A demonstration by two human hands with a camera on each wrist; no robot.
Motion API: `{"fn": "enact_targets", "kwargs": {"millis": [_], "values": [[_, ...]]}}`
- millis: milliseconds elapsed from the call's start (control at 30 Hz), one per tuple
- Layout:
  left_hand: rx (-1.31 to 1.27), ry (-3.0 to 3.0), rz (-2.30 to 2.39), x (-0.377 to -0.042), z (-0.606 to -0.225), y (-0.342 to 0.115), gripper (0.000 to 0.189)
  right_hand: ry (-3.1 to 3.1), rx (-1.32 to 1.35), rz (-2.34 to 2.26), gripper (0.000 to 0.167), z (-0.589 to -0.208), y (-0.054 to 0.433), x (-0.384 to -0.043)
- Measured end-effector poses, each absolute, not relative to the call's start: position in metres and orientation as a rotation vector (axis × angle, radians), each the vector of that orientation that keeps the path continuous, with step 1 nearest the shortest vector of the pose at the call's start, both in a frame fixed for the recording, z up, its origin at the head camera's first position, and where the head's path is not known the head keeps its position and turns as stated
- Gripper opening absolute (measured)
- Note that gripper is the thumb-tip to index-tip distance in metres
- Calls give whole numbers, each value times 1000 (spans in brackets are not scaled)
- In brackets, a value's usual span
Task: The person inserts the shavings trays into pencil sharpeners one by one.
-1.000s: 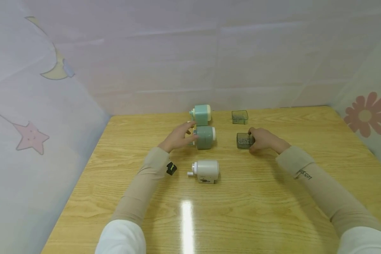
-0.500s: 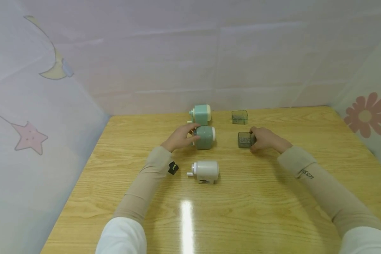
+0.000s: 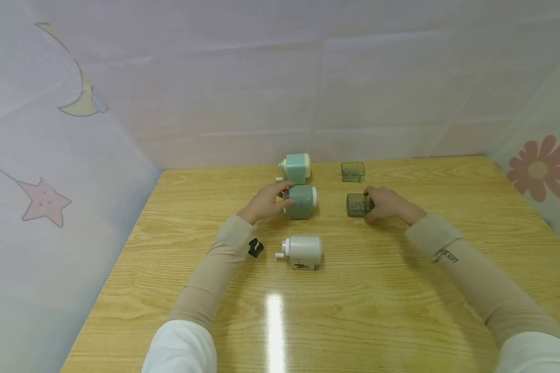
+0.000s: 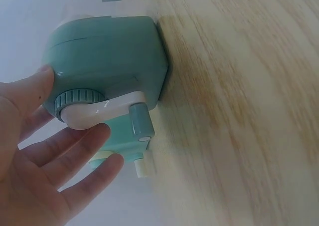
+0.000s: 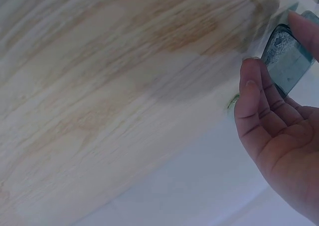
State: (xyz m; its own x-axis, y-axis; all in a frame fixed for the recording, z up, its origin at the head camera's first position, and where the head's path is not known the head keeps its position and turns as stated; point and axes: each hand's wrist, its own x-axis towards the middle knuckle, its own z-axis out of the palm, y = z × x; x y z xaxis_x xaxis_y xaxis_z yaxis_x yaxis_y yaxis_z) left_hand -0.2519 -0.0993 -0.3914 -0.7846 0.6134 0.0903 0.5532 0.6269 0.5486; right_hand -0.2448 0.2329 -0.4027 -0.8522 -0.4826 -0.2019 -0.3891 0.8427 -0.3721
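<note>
In the head view my left hand (image 3: 265, 202) is at the crank end of a dark green pencil sharpener (image 3: 301, 202) lying on the table. The left wrist view shows my thumb and index finger gripping the sharpener's body (image 4: 107, 56), the other fingers loosely bent near the white crank arm (image 4: 104, 109). My right hand (image 3: 388, 203) pinches the right end of a clear smoky shavings drawer (image 3: 357, 205) between thumb and fingers. Grey shavings lie inside the drawer. In the right wrist view the drawer (image 5: 289, 61) is partly hidden by my fingers.
Behind stands a mint green pencil sharpener (image 3: 296, 168), with another clear drawer (image 3: 352, 172) to its right. A white pencil sharpener (image 3: 304, 251) lies nearer on the wooden table (image 3: 378, 311). A small black piece (image 3: 255, 247) shows beside the left sleeve. Fabric walls (image 3: 224, 93) border the table.
My left hand has shifted slightly right onto the dark green sharpener. The drawer in my right hand moved a little right, then back left. The other sharpeners have stayed put.
</note>
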Motion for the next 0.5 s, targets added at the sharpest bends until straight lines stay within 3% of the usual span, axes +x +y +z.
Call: {"fn": "enact_targets", "kwargs": {"millis": [500], "values": [[976, 2739, 860, -250, -392, -97, 51, 2738, -686, -462, 69, -405, 223, -246]]}}
